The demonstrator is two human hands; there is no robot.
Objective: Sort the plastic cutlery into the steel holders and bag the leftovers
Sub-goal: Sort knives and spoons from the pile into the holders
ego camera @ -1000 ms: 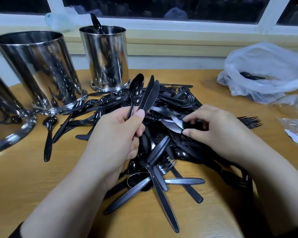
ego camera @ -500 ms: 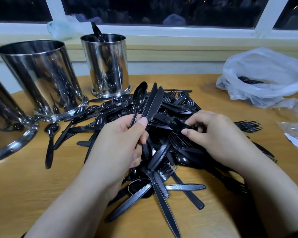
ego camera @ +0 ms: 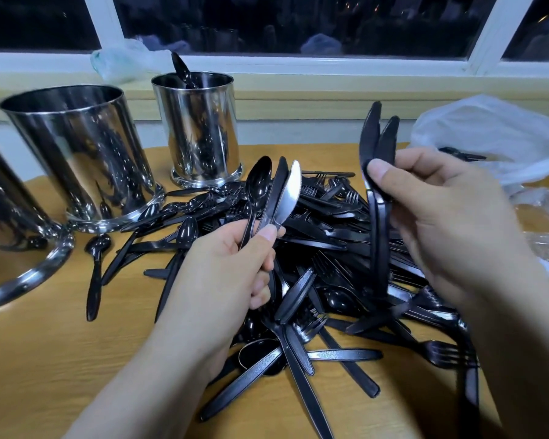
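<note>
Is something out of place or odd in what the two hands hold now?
Yes. The left hand grips a spoon together with two knives, so types are mixed there. The right hand holds knives only. Nothing looks broken.

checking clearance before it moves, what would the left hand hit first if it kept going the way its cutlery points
Probably the smaller steel holder. The left hand aims its spoon and two knives up and away toward the holder's base, over the pile. Depth is unclear.

Bright overhead indoor light glares off the steel holders [ego camera: 76, 153]; edges bow, right side blurs.
</note>
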